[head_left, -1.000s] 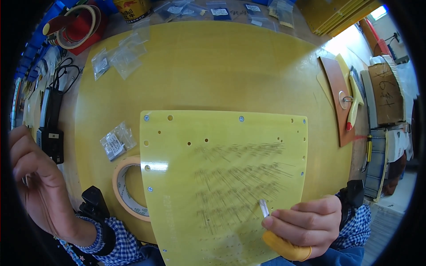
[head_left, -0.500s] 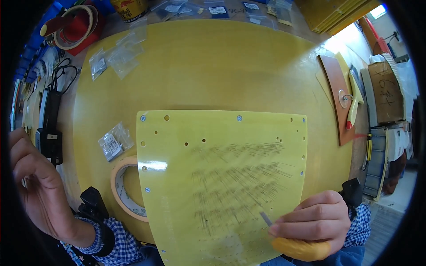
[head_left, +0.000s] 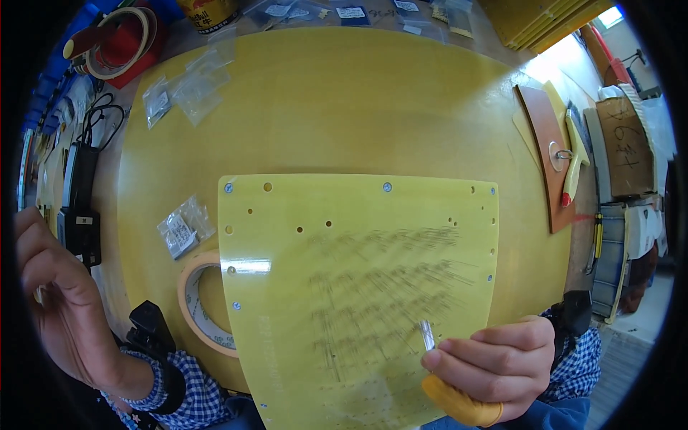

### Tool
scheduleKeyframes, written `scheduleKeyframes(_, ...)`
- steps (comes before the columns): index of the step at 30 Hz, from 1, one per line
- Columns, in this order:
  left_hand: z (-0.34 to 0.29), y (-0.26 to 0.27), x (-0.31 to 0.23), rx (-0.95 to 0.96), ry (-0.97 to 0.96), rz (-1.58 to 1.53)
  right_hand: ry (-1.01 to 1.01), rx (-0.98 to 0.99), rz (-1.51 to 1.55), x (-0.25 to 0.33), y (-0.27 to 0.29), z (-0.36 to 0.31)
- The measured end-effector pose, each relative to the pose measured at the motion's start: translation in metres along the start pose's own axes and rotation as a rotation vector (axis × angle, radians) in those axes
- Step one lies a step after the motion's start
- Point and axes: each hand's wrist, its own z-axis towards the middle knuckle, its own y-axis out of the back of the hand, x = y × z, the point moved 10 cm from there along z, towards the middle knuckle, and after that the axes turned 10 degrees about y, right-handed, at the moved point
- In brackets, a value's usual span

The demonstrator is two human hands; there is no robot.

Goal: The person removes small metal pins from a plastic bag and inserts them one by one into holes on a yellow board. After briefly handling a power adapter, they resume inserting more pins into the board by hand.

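In front of me lies a yellow board (head_left: 279,287) with screws and holes along its edges and rows of many thin wire-like pins standing out of its middle. Over its lower right part, my right hand (head_left: 494,358) is closed, pinching a short, shiny silver strip (head_left: 428,335) between thumb and fingertips. An orange finger cot (head_left: 462,403) covers one of its digits. At the far left my left hand (head_left: 68,301) is raised off the board with its fingers curled; the picture's dark rim hides the fingertips and anything in them.
A masking tape roll (head_left: 190,312) sits against the board's left edge, near a small plastic bag (head_left: 183,233). More clear bags (head_left: 197,89) lie farther back. On the right are a brown panel (head_left: 541,158) and a yellow-handled brush (head_left: 573,158). A black power adapter (head_left: 80,186) stands left.
My right hand has shifted slightly left, and the silver strip has turned more upright, catching the light. The view has shifted a little; my left hand stays put.
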Motion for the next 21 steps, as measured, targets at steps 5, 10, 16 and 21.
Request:
scheduleKeyframes(5, -0.005, 0.010, -0.017, -0.108, -0.044, 0.030, 0.009, 0.013, -0.046, 0.000, -0.001, 0.001)
scheduleKeyframes(10, 0.004, 0.002, -0.007, -0.037, -0.015, 0.022, -0.180, 0.155, -0.009, -0.007, -0.007, -0.005)
scheduleKeyframes(16, 0.000, 0.005, -0.010, -0.069, -0.031, 0.045, -0.400, 0.074, 0.298, -0.027, -0.005, -0.017)
scheduleKeyframes(21, 0.004, -0.005, 0.009, -0.012, 0.008, 0.036, -0.121, 0.159, 0.036, -0.005, -0.009, -0.010)
